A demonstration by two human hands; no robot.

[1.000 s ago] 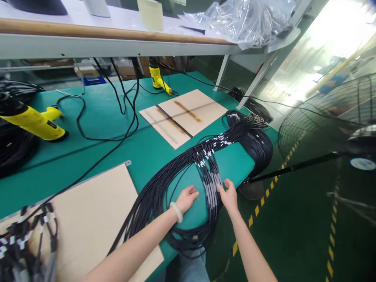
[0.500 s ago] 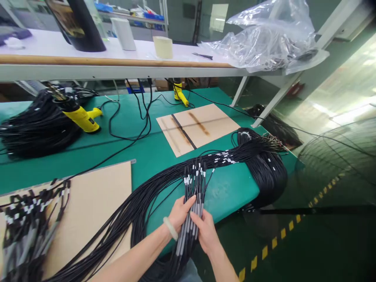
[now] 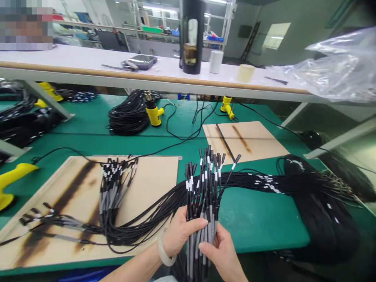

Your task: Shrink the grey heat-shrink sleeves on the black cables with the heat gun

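In front of me my left hand [image 3: 183, 231] and my right hand [image 3: 221, 248] are both closed around one bundle of black cables [image 3: 202, 219]. The cables stand upright, with grey sleeves in the grip, white labels above, and black connector tips fanning out at the top. My left hand wraps the left side with its thumb across the front; my right thumb presses from the right. Left of my hands, a second group of sleeved cable ends [image 3: 113, 192] lies on a scorched board [image 3: 155, 176]. Long black cables [image 3: 235, 181] run behind the held bundle.
Yellow heat guns [image 3: 154, 115] stand on the green bench [image 3: 264, 219], one at the left edge. A coil of black cable [image 3: 129, 113] sits behind. Another scorched board [image 3: 255, 137] lies at back right. An overhead shelf [image 3: 164, 80] carries a black bottle [image 3: 192, 39] and tape.
My view has swung left, bringing more of the left board and bench into sight. Both hands keep hold of the bundle, which now appears higher and more upright, its tips spread wider.
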